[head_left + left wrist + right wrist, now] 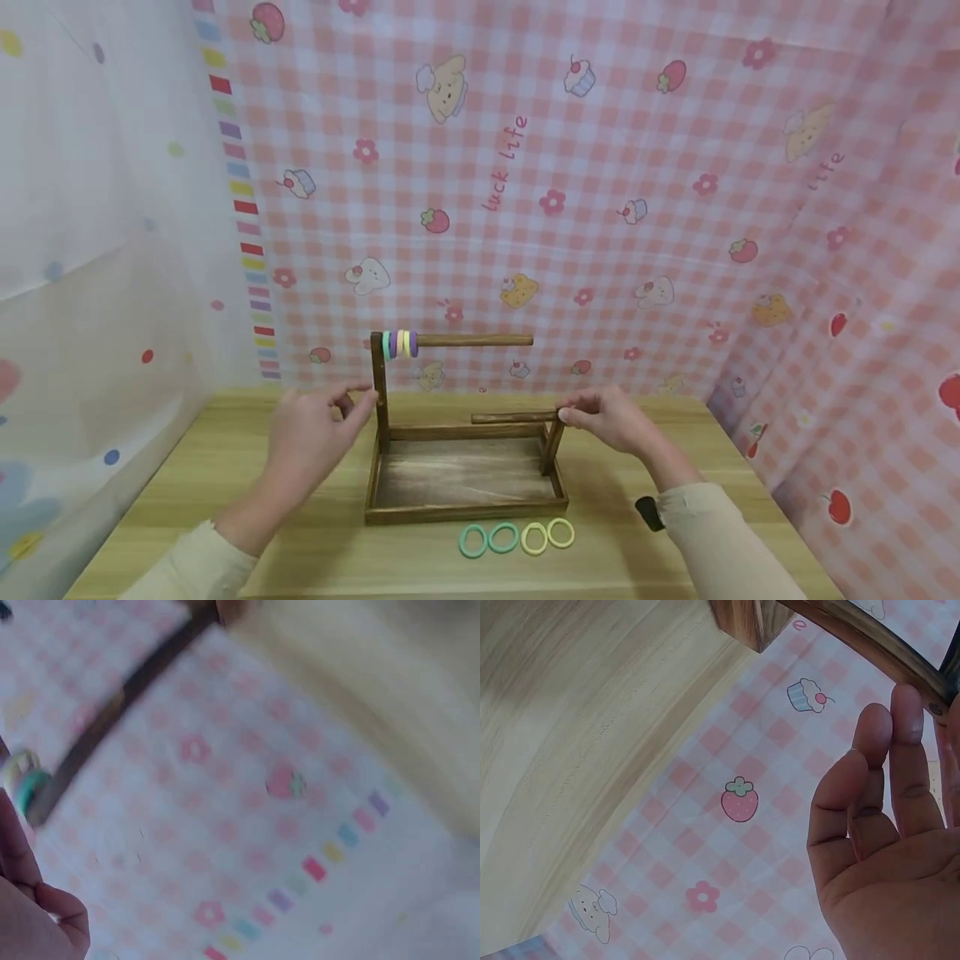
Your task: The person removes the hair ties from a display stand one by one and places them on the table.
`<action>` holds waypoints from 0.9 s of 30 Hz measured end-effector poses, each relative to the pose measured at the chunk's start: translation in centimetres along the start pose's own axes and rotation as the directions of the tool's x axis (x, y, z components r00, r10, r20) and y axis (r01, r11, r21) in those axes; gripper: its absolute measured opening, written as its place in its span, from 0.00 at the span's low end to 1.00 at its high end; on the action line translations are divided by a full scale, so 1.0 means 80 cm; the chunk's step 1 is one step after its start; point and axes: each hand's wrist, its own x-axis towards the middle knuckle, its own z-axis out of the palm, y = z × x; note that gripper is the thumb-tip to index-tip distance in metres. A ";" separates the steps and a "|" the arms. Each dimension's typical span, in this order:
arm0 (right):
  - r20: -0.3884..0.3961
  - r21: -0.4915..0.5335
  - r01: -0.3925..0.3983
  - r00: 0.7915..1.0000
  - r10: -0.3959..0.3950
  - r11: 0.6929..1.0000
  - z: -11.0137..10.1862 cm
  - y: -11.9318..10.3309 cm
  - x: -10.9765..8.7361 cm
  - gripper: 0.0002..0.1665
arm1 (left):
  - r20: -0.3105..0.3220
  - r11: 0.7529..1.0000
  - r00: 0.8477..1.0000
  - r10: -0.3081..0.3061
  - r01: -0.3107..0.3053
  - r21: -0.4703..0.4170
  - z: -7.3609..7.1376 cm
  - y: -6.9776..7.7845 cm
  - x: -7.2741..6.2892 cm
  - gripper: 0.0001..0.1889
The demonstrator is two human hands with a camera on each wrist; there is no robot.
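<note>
A dark wooden stand has a tray base, a tall left post and a shorter right post, each bearing a horizontal rod. Several coloured rings hang together on the upper rod, close to the tall post. My left hand is beside the tall post, thumb and forefinger bent loosely near it. At the top of the short post, my right hand pinches the corner where the lower rod joins. In the right wrist view, other fingertips lie along that post.
In front of the tray, two green rings and two yellow rings lie in a row on the wooden table. Behind it hangs a pink checked cloth, with further cloth at both sides. A black device sits at my right wrist.
</note>
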 end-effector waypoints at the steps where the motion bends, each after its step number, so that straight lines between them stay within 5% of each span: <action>1: -0.006 -0.003 0.000 1.000 0.000 1.000 0.000 0.001 -0.001 0.16 | -0.036 1.000 0.999 0.005 -0.005 -0.001 -0.004 -0.005 0.009 0.07; 5: -0.061 -0.003 -0.011 0.998 0.011 1.000 0.000 0.002 -0.006 0.19 | -0.077 1.000 0.997 0.004 -0.003 0.022 -0.010 -0.015 0.040 0.10; 12: -0.305 0.016 0.013 0.952 -0.008 1.000 0.012 -0.009 -0.008 0.18 | 0.067 0.998 0.995 -0.069 0.069 -0.004 -0.007 -0.020 0.080 0.16; 14: -0.338 0.033 0.030 0.941 -0.017 0.999 0.019 -0.017 -0.006 0.17 | 0.146 0.988 0.980 -0.131 0.142 -0.064 -0.005 -0.023 0.089 0.18; 19: -0.343 0.046 0.091 0.937 -0.069 0.995 0.036 -0.042 -0.001 0.15 | 0.314 0.925 0.911 -0.267 0.334 -0.183 0.002 -0.029 0.099 0.24; 27: -0.291 0.112 0.146 0.950 -0.108 0.983 0.063 -0.091 0.013 0.13 | 0.285 0.840 0.890 -0.355 0.438 -0.321 0.017 -0.033 0.095 0.22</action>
